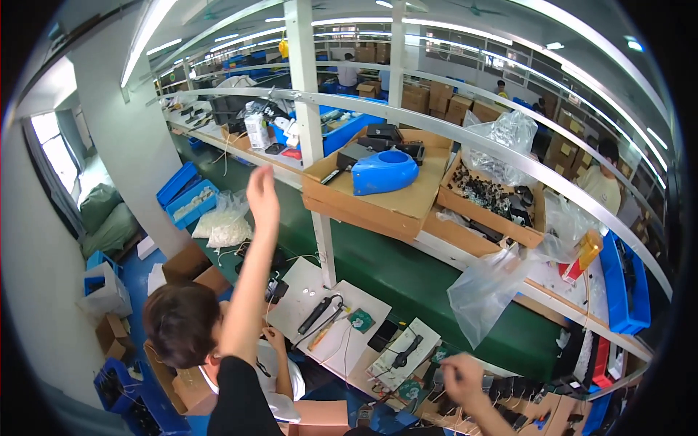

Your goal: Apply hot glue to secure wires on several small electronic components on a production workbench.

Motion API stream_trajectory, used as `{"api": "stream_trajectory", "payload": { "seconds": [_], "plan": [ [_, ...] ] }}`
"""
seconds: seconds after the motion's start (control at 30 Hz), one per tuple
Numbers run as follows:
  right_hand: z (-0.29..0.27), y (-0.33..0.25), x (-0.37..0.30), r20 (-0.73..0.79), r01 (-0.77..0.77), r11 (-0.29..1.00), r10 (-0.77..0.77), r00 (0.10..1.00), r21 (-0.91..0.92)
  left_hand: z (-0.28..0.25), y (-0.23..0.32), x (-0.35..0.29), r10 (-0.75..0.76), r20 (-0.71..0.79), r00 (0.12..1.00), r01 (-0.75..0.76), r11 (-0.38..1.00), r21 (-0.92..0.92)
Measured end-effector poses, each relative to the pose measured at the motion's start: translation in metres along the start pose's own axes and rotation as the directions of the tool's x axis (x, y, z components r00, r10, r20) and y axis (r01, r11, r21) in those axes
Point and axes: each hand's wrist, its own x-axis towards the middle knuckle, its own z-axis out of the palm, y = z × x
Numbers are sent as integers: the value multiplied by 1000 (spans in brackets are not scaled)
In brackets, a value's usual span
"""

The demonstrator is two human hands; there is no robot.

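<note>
L hand (262, 198) raised high at arm's length, left of centre, fingers pointing up; it looks empty, released, w/ nothing visible in its grasp. A clear bag of white pcs (224, 231) shows just left of that wrist; to the right, on an upper shelf, a cardboard tray (363, 212) bears a blue shell (385, 173) & black parts. R hand (463, 379) is low, right of centre, over the worktop, fingers curled w/ a small dark item (456, 375) at the fingertips; too small & blurred to ID, & can't tell if it's gripped. Nearest R hand: a green circuit board (409, 391) to its left, plus a white board (424, 332) w/ a curved black part (407, 352) lying on it; black pcs on cardboard (556, 407) lie to its right. Btm left, a seated co-worker (182, 325) in a white top, partly hidden behind the L arm. Far right, a tilted blue bin (625, 291).
</note>
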Motion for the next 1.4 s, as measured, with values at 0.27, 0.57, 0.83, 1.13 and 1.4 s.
{"api": "stream_trajectory", "payload": {
  "seconds": [0.27,0.57,0.83,1.13,1.4],
  "plan": [
    [-46,-9,26,-193,-32,985,-2,981,-172,88,-89,174,89,89,992,-89,996,-5],
    [-45,-9,-54,87,-504,823,540,837,-262,154,-147,250,-3,144,990,72,876,-476],
    [-16,15,-103,19,-800,575,814,581,-172,154,-213,350,-27,250,968,217,591,-777],
    [37,68,-202,188,-804,294,877,442,517,244,-290,326,-26,344,939,345,95,-934],
    [16,123,-281,277,-636,95,844,460,766,243,-391,339,-11,343,939,341,152,-928]
  ]
}}
